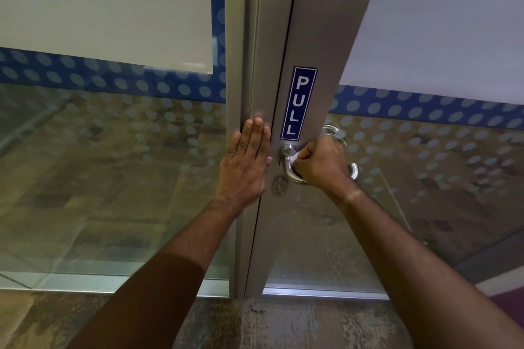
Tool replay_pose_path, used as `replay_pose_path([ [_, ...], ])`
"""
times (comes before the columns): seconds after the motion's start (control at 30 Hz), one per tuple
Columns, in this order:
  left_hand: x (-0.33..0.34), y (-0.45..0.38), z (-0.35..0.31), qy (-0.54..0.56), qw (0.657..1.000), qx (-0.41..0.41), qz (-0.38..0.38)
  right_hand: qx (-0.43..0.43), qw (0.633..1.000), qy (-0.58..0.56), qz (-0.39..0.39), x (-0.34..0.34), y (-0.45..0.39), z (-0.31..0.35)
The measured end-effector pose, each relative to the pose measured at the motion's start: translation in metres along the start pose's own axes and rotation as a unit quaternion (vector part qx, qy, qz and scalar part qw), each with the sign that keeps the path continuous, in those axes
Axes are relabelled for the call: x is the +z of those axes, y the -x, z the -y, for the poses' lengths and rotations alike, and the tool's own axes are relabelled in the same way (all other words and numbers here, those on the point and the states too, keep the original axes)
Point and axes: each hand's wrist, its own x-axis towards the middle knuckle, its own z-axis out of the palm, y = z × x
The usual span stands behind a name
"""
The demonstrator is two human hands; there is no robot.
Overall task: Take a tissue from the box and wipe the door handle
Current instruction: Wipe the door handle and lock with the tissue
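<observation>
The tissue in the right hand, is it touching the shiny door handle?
Touching. The head view shows the white tissue bunched in the right hand and pressed against the curved metal door handle, with no gap between them.

The right hand [320,163] hides most of the tissue [295,156] and the middle of the door handle [292,170]; the fingertips [256,123] of the left hand [245,163] blur.

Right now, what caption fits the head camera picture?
Right hand wipes curved silver metal door handle with white tissue; left hand braces frame.
</observation>
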Motion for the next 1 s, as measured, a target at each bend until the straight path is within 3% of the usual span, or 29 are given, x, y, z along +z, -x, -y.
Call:
replay_pose_path([
  [0.07, -0.001, 0.0, -0.002, 0.004, 1.0, -0.001, 0.008, -0.025, 0.999, -0.016, -0.035, -0.004, 0.01, -0.001],
  [0.17, -0.002, 0.0, -0.001, 0.009, 1.0, 0.006, 0.012, -0.103, 0.975, -0.106, -0.168, -0.004, 0.046, -0.005],
  [0.3, -0.002, 0.001, 0.004, 0.009, 1.0, 0.011, 0.022, -0.149, 0.959, -0.162, -0.179, 0.021, 0.087, -0.015],
  [0.53, 0.002, 0.002, 0.006, 0.007, 1.0, 0.017, 0.01, 0.069, 0.911, -0.376, -0.152, 0.069, 0.092, -0.012],
  [0.6, 0.001, 0.002, 0.006, 0.005, 1.0, 0.018, 0.013, 0.127, 0.861, -0.464, -0.165, 0.079, 0.088, -0.005],
  [0.73, 0.001, 0.002, 0.006, 0.002, 1.0, 0.023, 0.009, 0.223, 0.664, -0.695, -0.161, 0.087, 0.076, 0.016],
  [0.8, 0.001, 0.002, 0.007, -0.005, 1.0, 0.024, 0.012, 0.24, 0.588, -0.761, -0.135, 0.088, 0.067, 0.022],
  [0.9, 0.002, 0.003, 0.008, -0.018, 1.0, 0.022, 0.008, 0.24, 0.532, -0.805, -0.108, 0.087, 0.056, 0.027],
  [1.0, 0.003, 0.002, 0.008, -0.014, 1.0, 0.026, -0.003, 0.232, 0.521, -0.816, -0.098, 0.087, 0.05, 0.03],
])
